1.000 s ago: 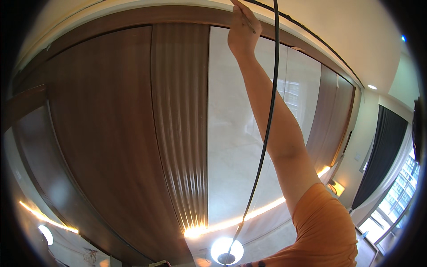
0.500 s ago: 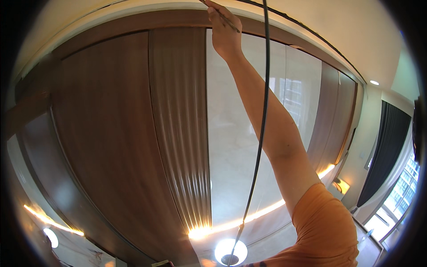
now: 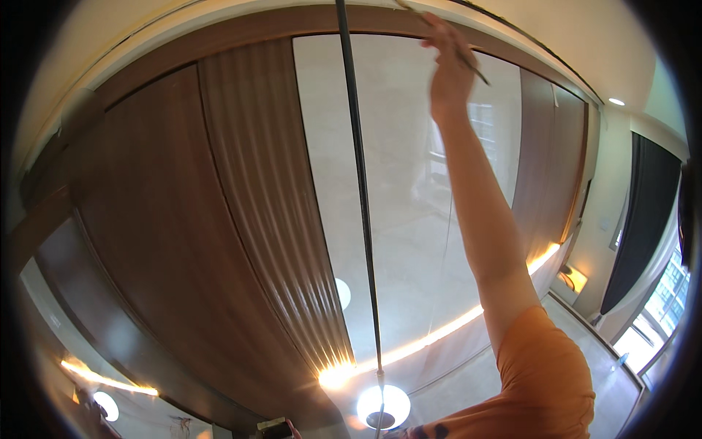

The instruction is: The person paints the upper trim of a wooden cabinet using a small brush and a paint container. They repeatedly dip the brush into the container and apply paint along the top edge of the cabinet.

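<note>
Overhead, blurred right hand (image 3: 452,73), partly hidden stick (image 3: 479,73)

Low on the right, past the orange sleeve (image 3: 548,366), a pale grey surface (image 3: 589,344) spreads out, smooth and lightly sheened, bordered by a thin dark edge (image 3: 574,311) that slants down toward the window (image 3: 654,325) and then turns sharply back toward the bottom of the view. The fisheye bends this corner so strongly that it could be either a table top or the floor. At the dark edge on the window side shows one small, pale bluish object (image 3: 621,360), too small to make out, and the sleeve hides the surface's nearer left part.
</note>
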### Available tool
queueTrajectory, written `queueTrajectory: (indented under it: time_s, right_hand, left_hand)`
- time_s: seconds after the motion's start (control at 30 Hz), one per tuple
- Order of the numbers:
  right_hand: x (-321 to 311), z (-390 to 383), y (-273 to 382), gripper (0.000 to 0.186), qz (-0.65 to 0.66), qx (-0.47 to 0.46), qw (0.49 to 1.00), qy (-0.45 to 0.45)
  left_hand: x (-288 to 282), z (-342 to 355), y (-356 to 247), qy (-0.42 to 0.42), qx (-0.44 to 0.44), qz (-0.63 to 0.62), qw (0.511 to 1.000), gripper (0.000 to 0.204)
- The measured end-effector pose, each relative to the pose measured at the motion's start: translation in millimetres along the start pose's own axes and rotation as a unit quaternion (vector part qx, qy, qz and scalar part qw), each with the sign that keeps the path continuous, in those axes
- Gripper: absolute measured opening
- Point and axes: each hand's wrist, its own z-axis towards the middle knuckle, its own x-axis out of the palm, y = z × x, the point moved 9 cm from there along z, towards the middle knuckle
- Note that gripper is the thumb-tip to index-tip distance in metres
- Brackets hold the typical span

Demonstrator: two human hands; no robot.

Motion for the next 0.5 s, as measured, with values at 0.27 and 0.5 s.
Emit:
queueTrajectory:
  time_s: [0.27,0.5]
  right_hand:
    - [-155.4,-112.2,84.8,0.04,0.13,0.082,0.986,-0.068]
    - [-139.0,-284.7,217.5,0.019,0.32,0.162,0.919,0.163]
  left_hand:
    - [97.0,1.7,-33.0,0.029,0.161,0.052,0.985,0.067]
    - [136.0,-18.5,-76.8,0.053,0.241,0.146,0.958,0.067]
